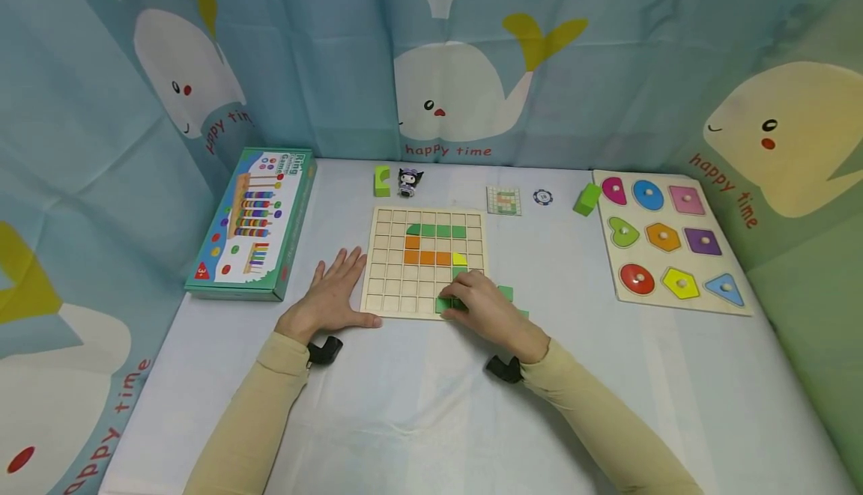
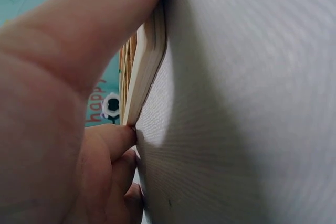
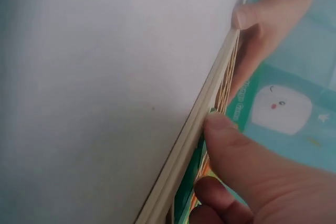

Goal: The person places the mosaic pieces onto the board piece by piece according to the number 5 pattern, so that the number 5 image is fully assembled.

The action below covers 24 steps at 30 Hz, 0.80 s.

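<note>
A wooden grid board (image 1: 398, 285) lies on the table. Green tiles (image 1: 443, 231), orange tiles (image 1: 428, 257) and one yellow tile (image 1: 459, 259) sit in some of its squares. My left hand (image 1: 330, 293) rests flat with spread fingers at the board's left side, its thumb (image 2: 105, 19) against the lower left corner. Over the lower right part of the board, my right hand (image 1: 482, 306) curls its thumb and fingers to pinch a green tile (image 1: 442, 305) in the bottom row. The right wrist view shows that thumb (image 3: 226, 135) at the board's front edge; the fingers partly hide the tile.
Loose green blocks (image 1: 506, 293) lie right of the board, partly behind my right hand. Beyond it stand a light green block (image 1: 382, 180), a small figurine (image 1: 407, 182), a pattern card (image 1: 504, 201) and a round chip (image 1: 542, 197). A game box (image 1: 252, 218) and shape puzzle (image 1: 647, 263) flank it.
</note>
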Each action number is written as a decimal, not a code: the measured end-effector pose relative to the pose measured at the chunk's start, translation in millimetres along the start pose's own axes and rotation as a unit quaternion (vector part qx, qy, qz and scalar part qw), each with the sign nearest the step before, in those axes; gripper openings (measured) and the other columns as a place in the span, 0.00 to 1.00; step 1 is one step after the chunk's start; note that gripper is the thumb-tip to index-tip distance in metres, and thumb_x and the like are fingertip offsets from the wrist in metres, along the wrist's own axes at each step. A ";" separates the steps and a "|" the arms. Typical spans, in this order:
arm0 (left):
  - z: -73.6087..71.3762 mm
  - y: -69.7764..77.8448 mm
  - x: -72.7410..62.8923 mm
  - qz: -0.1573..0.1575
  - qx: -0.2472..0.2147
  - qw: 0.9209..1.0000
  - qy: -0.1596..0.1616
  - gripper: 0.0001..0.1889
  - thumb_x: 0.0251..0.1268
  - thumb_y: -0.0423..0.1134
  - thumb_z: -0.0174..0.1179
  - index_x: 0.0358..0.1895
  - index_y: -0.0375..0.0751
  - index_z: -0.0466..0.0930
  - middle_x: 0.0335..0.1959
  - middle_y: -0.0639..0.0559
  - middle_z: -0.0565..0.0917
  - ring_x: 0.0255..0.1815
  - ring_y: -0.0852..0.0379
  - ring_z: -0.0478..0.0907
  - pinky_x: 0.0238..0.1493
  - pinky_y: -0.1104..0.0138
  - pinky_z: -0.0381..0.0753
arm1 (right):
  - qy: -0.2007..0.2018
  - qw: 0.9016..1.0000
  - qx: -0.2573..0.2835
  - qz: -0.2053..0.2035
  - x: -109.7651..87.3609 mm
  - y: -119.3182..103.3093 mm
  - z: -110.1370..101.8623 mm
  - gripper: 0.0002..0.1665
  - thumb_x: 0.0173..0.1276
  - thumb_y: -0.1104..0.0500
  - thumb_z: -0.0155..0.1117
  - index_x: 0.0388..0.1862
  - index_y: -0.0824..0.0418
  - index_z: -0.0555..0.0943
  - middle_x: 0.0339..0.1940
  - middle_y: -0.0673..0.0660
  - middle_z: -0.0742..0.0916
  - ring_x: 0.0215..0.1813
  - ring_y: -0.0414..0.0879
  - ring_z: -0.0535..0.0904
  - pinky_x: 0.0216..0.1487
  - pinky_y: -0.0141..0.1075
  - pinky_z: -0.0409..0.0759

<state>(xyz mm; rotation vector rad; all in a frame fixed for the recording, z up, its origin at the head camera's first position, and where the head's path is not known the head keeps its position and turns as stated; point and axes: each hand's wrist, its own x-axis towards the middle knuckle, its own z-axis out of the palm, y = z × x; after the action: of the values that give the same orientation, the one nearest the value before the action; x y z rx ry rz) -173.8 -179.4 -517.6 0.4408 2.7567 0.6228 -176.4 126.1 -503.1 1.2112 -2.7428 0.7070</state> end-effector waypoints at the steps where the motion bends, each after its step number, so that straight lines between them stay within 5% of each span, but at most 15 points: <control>1: -0.2 0.4 -0.1 0.000 -0.001 1.000 -0.001 0.66 0.42 0.69 0.71 0.79 0.38 0.43 0.79 0.44 0.41 0.78 0.45 0.32 0.71 0.44 0.29 | 0.004 1.000 0.001 -0.001 -1.0 0.5 -0.7 0.14 0.55 0.59 0.78 0.39 0.63 0.87 0.36 0.53 0.83 0.41 0.48 0.75 0.43 0.38 0.76; 12: -1.5 2.1 0.1 -0.003 0.000 1.000 -0.008 0.66 0.42 0.69 0.70 0.79 0.38 0.43 0.79 0.45 0.40 0.78 0.46 0.30 0.71 0.44 0.28 | 0.046 0.999 -0.011 0.016 -30.0 24.9 -31.9 0.08 0.67 0.67 0.66 0.43 0.67 0.85 0.40 0.56 0.85 0.43 0.51 0.77 0.45 0.43 0.76; 24: -2.4 1.9 0.1 -0.005 0.003 1.000 -0.009 0.66 0.42 0.69 0.71 0.79 0.38 0.43 0.79 0.45 0.40 0.78 0.46 0.30 0.72 0.45 0.28 | 0.044 0.995 -0.016 0.093 -72.6 44.7 -50.4 0.14 0.61 0.63 0.73 0.44 0.67 0.86 0.41 0.57 0.86 0.45 0.52 0.77 0.46 0.47 0.77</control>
<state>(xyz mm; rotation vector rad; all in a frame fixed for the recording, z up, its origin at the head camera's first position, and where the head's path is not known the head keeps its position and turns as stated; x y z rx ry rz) -174.2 -178.7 -514.6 0.4312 2.7433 0.6061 -164.6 223.8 -492.3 0.9039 -2.8051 0.7102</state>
